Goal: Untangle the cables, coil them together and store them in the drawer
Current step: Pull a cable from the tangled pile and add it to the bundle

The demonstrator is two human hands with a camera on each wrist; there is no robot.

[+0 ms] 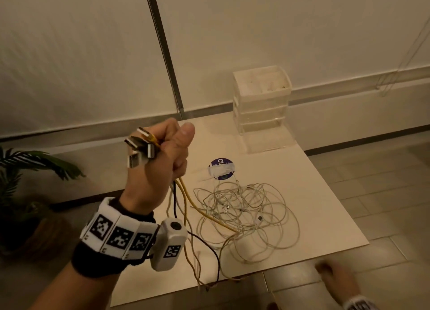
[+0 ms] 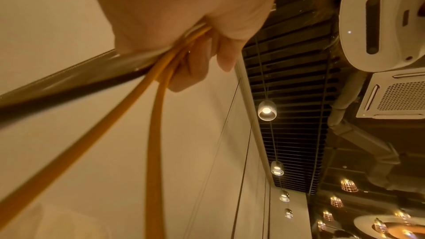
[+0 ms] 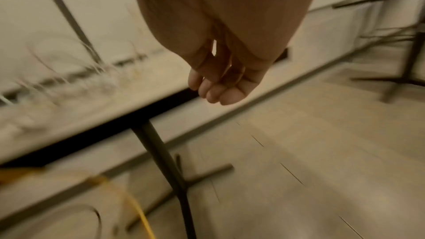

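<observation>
White table (image 1: 314, 193) on a tiled floor (image 1: 372, 181), pale wall behind with a dark vertical rail (image 1: 162, 44), potted plant (image 1: 28, 170) at the left edge

left hand (image 1: 162, 160) raised above the table's near-left part, fist closed round a bundle of cables (image 1: 183, 198): several USB-A plugs (image 1: 139, 149) stick out the top of the fist, strands hang out the bottom. left wrist view shows two yellow cables (image 2: 158, 97) running out from under curled fingers (image 2: 190, 68). a yellow, a black and some pale strands drop from the fist, some over the table's near edge, the yellow one runs into the tangle

tangle of thin white cables (image 1: 246, 214) lies loose mid-table, small connector ends scattered in it, not sorted

clear plastic drawer unit (image 1: 263, 107) stands at the far side of the table, well apart from the tangle, stacked drawers, all look pushed in. contents too hazy to tell

round dark blue sticker (image 1: 222, 168) on the table between drawer unit and tangle, strip of white tape across it, only a "C" readable, rest covered/too small

left wrist band (image 1: 116, 235) carries black-and-white square markers, no readable text

right hand (image 3: 220, 83) off the table's near-right corner, low, blurred in head view (image 1: 337, 279). fingers relaxed, slightly bent, together, nothing in it
</observation>
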